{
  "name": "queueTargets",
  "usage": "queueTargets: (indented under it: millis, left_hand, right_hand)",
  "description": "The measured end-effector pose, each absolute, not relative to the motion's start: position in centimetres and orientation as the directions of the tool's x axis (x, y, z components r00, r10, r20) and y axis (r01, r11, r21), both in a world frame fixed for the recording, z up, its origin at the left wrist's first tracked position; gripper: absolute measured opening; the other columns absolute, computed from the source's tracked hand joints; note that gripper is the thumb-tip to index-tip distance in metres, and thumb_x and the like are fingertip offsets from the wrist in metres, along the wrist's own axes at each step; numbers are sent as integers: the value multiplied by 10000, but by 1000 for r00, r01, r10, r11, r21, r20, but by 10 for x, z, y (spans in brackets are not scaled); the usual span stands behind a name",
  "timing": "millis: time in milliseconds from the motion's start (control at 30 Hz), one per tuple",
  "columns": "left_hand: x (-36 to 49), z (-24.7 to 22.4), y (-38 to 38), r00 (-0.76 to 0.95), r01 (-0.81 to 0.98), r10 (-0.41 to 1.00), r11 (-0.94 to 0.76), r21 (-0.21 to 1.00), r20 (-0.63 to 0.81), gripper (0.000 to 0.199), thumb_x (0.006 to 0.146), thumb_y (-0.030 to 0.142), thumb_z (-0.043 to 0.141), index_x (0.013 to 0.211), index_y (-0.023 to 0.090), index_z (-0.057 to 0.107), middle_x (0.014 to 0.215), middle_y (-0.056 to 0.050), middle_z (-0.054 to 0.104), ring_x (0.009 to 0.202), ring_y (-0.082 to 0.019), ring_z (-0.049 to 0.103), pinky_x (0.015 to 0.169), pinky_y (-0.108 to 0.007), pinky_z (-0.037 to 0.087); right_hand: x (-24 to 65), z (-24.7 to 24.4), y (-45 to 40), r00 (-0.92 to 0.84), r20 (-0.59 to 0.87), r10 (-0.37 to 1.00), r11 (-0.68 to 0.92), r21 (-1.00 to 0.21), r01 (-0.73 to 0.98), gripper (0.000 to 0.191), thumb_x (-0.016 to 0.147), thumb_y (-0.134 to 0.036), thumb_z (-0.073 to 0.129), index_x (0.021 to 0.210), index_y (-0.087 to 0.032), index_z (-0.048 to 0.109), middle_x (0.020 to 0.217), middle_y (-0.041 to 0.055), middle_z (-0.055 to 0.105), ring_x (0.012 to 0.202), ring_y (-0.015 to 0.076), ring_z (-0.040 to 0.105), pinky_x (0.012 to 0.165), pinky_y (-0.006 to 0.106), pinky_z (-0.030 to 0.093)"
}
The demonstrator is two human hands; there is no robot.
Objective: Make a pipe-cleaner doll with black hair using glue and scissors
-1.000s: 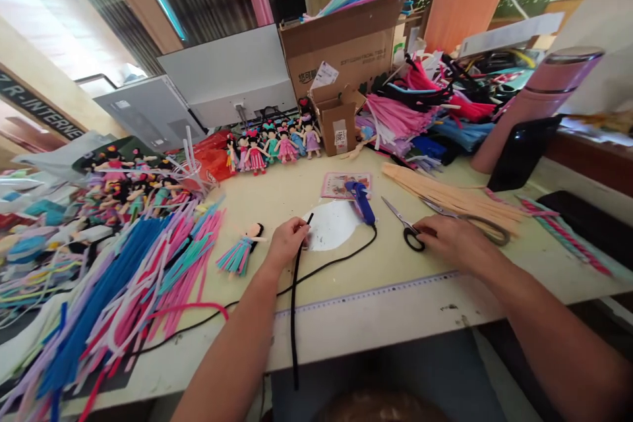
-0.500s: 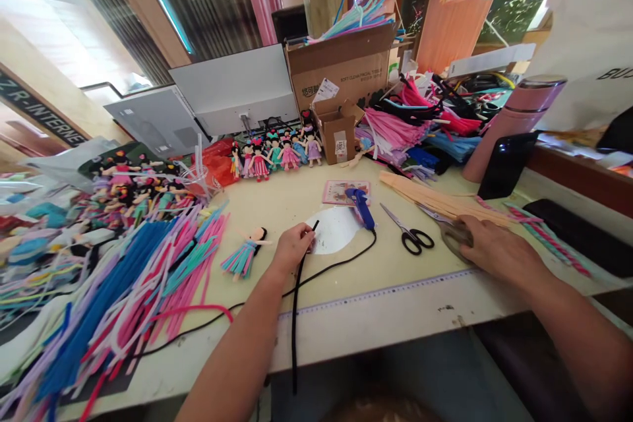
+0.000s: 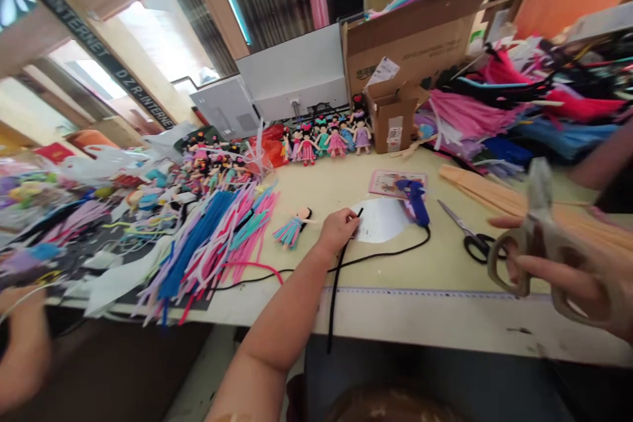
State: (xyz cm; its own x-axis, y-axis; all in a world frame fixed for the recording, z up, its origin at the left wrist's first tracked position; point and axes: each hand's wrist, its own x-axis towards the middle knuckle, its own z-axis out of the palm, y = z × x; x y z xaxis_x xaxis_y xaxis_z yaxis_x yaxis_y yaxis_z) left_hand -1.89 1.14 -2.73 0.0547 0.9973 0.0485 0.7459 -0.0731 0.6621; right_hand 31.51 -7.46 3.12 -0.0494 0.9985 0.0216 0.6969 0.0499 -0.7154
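Between the closed fingers of my left hand (image 3: 340, 229) is a black pipe cleaner (image 3: 335, 303), its short tip poking up and its long end hanging past the table edge. My right hand (image 3: 568, 273) is raised at the right with fingers through the handles of grey scissors (image 3: 540, 201), blurred by motion. A second pair of scissors, black-handled (image 3: 477, 247), lies on the table beside them. Left of my left hand lies a small doll (image 3: 293, 229) in a blue and pink skirt. A blue glue gun (image 3: 417, 201) rests by a white sheet (image 3: 383, 223).
Bundles of coloured pipe cleaners (image 3: 208, 231) cover the left side, and finished dolls (image 3: 326, 138) stand at the back. A cardboard box (image 3: 410, 39) rises behind them. The glue gun's black cord (image 3: 380, 254) crosses the table above a ruler strip (image 3: 420, 293). Another person's hand (image 3: 22, 306) is at far left.
My right hand has lifted the grey scissors off the table, fingers now in the handles. The view has swung left, bringing another person's arm into sight. My left hand still holds the pipe cleaner.
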Motion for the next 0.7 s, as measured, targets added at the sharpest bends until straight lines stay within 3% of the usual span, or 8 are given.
queueTargets:
  millis: [67,133,233,300,500,600,700]
  left_hand:
    - [-25,-20,10,31,758,993,-98,645,115,198,817,341,581,931,199,658,812,-31,657,747,-167,565,712,-273,397]
    - [-37,-6,5,19,776,980,-139,615,198,226,835,341,571,995,195,637,904,-47,655,789,-163,571,762,-274,408]
    - [-64,18,-9,-49,841,952,-125,526,303,220,864,375,527,931,191,627,939,-58,646,797,-163,573,774,-281,416]
    - [-85,26,-20,-92,875,950,-66,479,298,219,858,380,519,897,190,622,941,-64,646,799,-172,579,772,-292,424]
    - [-136,-1,-41,-128,902,944,-16,431,303,349,801,493,488,897,185,621,945,-86,660,942,-239,581,879,-366,438]
    - [-143,-16,-43,-198,880,922,18,475,333,433,759,547,483,910,166,624,954,-102,653,952,-249,581,908,-383,435]
    - [-142,-19,-43,-248,866,899,39,498,361,466,744,578,466,910,173,625,956,-101,647,966,-255,578,902,-383,440]
  right_hand:
    - [291,22,-72,-285,-110,952,67,-834,547,564,787,-597,508,1263,-296,492,772,52,633,674,225,627,594,331,514]
    - [272,13,-71,-385,-194,902,67,-819,570,567,817,-568,506,1308,-285,475,723,22,609,612,207,594,560,328,485]
    - [262,3,-73,-376,-172,911,188,-639,746,480,851,-480,492,1297,-305,519,729,9,646,664,211,619,603,324,463]
    - [266,-5,-77,-351,-126,928,243,-510,825,437,865,-415,474,1284,-312,537,828,23,698,751,230,652,649,331,464]
    - [278,-11,-98,-232,-79,970,211,-214,954,294,845,-288,509,1112,-237,621,1030,81,700,940,259,654,692,314,475]
    - [283,-2,-99,-245,-45,969,229,-223,948,258,848,-282,521,1063,-217,647,993,91,688,936,254,647,730,321,483]
    - [310,6,-80,-188,109,976,217,-459,861,258,850,-353,529,1032,-236,671,1007,69,697,925,223,647,765,311,489]
